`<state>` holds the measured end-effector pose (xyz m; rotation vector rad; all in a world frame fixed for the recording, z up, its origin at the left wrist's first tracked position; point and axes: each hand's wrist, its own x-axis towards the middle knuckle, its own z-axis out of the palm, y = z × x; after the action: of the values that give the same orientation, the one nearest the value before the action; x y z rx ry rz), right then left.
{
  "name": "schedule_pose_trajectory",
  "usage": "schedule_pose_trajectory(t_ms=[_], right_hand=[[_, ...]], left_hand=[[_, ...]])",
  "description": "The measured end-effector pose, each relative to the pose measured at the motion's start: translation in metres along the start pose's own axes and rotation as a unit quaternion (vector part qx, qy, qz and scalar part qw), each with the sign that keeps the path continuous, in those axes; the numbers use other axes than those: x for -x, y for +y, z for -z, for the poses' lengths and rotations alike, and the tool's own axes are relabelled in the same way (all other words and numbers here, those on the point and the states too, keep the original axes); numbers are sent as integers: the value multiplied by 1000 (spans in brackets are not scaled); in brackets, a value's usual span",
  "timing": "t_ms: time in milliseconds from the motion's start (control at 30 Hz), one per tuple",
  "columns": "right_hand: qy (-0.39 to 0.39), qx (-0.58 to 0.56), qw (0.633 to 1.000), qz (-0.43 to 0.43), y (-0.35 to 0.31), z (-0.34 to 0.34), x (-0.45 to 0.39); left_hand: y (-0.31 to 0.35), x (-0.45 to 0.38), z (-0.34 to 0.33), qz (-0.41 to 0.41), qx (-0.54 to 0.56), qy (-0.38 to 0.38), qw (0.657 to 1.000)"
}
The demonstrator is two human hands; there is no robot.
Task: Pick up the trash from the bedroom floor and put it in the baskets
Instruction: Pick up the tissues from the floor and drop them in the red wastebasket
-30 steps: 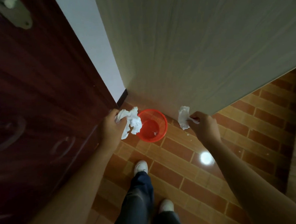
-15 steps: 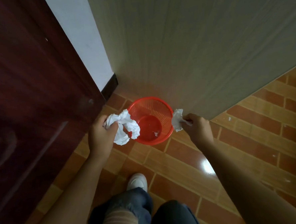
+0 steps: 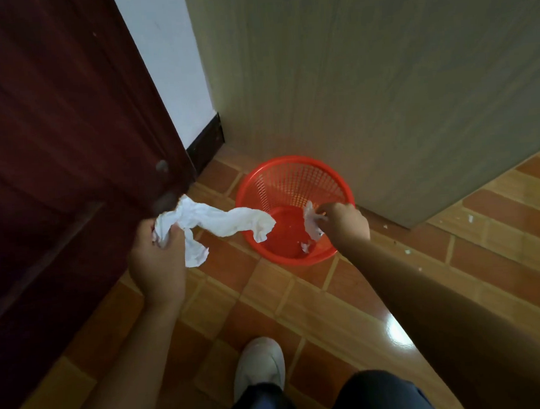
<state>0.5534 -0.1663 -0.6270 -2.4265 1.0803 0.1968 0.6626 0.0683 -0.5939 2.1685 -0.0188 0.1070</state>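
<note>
Left hand [image 3: 158,261] clutched long tissue [image 3: 222,221] beside basket [image 3: 292,184] | right hand [image 3: 345,220] fingers pinched small tissue [image 3: 311,222] over it

Glossy orange-brown tiled floor [image 3: 300,300]; dark red wooden door [image 3: 53,138] left; white wall [image 3: 172,68]; pale panel [image 3: 365,81], possibly wardrobe.

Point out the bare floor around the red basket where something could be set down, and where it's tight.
Bare tiles lie between the red basket and the white shoe, and right of the basket along the pale cabinet. It is tight behind the basket, which sits close against the cabinet, and on its left, where the left hand dangles a white tissue by the dark door.
</note>
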Motion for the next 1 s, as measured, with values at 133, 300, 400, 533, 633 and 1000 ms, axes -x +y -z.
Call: schedule_pose_trajectory(t_ms=[133,300,400,533,633,1000], right_hand=[[5,54,998,23,6,-13,-9],[-1,75,997,29,7,-16,-14],[11,72,996,51,8,-15,-15],[84,77,988,102,17,-9,-12],[121,71,985,102,27,-6,-7],[71,-108,991,-38,47,-29,3]], left_hand=[[-5,8,-2,-12,-2,-29,1000],[-5,18,-20,-55,-11,-106,993],[-1,19,-26,-79,-4,-128,989],[4,20,-29,-99,-11,-128,987],[9,20,-31,-102,-11,-128,986],[68,-3,-31,-142,81,-114,980]])
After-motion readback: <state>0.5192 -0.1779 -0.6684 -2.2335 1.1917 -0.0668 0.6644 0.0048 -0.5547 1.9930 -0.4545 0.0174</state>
